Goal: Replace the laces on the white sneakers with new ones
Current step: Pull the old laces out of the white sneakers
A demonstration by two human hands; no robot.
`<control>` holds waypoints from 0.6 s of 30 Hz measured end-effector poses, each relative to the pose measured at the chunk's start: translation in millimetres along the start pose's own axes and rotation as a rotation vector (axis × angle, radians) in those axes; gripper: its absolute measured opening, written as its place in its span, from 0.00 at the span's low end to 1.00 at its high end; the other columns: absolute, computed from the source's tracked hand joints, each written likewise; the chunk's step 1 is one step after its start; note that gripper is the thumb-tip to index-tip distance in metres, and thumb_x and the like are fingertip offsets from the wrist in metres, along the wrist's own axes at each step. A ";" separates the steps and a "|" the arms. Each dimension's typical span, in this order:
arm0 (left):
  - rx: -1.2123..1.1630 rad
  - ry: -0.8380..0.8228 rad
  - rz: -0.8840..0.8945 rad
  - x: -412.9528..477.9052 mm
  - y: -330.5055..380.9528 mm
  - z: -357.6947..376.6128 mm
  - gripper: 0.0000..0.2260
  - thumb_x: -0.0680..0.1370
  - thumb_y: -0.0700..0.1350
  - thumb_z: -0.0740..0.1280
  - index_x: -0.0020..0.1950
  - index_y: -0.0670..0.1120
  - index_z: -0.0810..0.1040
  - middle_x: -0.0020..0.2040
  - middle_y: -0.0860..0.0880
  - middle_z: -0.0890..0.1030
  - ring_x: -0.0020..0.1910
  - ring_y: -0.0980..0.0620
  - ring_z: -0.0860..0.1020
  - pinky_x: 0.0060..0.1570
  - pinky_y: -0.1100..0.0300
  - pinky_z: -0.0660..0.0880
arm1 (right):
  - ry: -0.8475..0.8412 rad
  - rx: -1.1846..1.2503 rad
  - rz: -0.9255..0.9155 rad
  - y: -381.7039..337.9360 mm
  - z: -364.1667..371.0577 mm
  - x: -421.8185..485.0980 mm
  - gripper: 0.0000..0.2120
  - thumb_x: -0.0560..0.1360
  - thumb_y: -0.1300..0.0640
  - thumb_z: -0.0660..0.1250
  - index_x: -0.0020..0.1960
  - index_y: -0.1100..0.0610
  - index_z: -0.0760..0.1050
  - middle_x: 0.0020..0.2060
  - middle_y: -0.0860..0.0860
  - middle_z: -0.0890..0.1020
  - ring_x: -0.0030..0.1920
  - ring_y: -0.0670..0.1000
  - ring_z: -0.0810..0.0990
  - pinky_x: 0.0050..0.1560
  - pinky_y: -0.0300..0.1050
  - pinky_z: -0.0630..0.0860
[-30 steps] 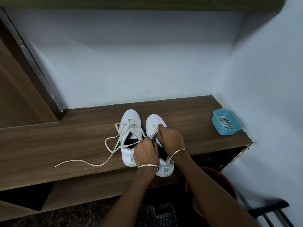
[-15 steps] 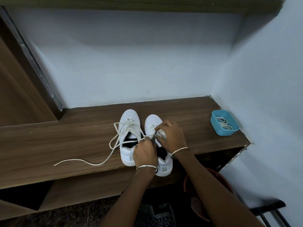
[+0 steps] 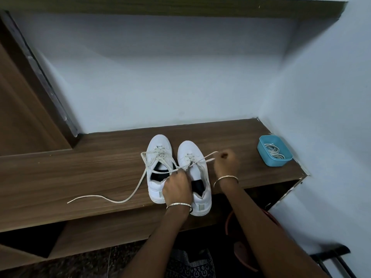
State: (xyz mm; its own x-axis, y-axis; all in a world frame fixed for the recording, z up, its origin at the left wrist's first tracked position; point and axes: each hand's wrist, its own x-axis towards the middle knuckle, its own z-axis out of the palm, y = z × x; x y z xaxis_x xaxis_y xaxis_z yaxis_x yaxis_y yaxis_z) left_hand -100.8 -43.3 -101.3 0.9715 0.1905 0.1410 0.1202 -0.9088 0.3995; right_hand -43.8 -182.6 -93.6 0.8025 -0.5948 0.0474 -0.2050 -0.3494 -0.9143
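Hands: left hand point(image 3: 176, 187) pinches cream flat lace point(image 3: 208, 156) at white leather sneaker point(image 3: 187, 150) eyelets; right hand point(image 3: 226, 163) grips its end.
Axis: lace stretches toward 2 o'clock, right hand nearer.

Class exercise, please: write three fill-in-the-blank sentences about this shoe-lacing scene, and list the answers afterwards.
The spare laces lie in a ____ tray.
The right hand holds a lace running from the ____ sneaker.
A loose lace end trails from the ____ sneaker across the shelf.
Answers: blue; right; left.
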 end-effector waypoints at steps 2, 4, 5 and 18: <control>-0.006 0.008 0.000 -0.5 0.0 0.0 0.08 0.82 0.44 0.61 0.49 0.45 0.78 0.46 0.45 0.83 0.45 0.44 0.83 0.36 0.57 0.67 | 0.013 0.084 0.235 4.9 -11.8 8.5 0.07 0.74 0.57 0.67 0.43 0.60 0.79 0.40 0.56 0.82 0.49 0.62 0.82 0.50 0.50 0.75; -0.002 0.013 -0.001 -0.4 -0.1 0.5 0.08 0.82 0.44 0.61 0.49 0.45 0.79 0.46 0.45 0.83 0.45 0.44 0.83 0.36 0.57 0.67 | -0.032 0.000 0.224 10.3 -17.2 8.1 0.04 0.74 0.58 0.68 0.44 0.58 0.79 0.43 0.56 0.83 0.51 0.60 0.82 0.50 0.46 0.74; -0.001 0.016 -0.002 -0.1 0.2 1.2 0.09 0.82 0.44 0.60 0.49 0.45 0.79 0.46 0.45 0.83 0.45 0.44 0.83 0.36 0.57 0.67 | -0.044 -0.051 0.124 11.1 -17.3 4.1 0.04 0.72 0.58 0.69 0.46 0.57 0.79 0.46 0.55 0.83 0.52 0.58 0.81 0.52 0.45 0.73; 0.021 -0.033 -0.005 0.2 -0.2 -2.1 0.09 0.82 0.42 0.58 0.52 0.45 0.78 0.50 0.45 0.83 0.50 0.44 0.82 0.42 0.55 0.74 | -0.156 -0.747 -0.862 3.5 17.4 -31.4 0.04 0.69 0.51 0.73 0.41 0.50 0.80 0.50 0.46 0.80 0.53 0.54 0.77 0.46 0.50 0.64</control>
State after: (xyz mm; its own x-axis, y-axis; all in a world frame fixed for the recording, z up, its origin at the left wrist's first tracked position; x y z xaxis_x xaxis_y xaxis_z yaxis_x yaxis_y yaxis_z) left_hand -101.0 -42.3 -99.4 0.9771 0.1829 0.1091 0.1289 -0.9157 0.3805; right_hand -60.0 -152.5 -105.2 0.8873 0.1283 0.4430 0.2065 -0.9694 -0.1329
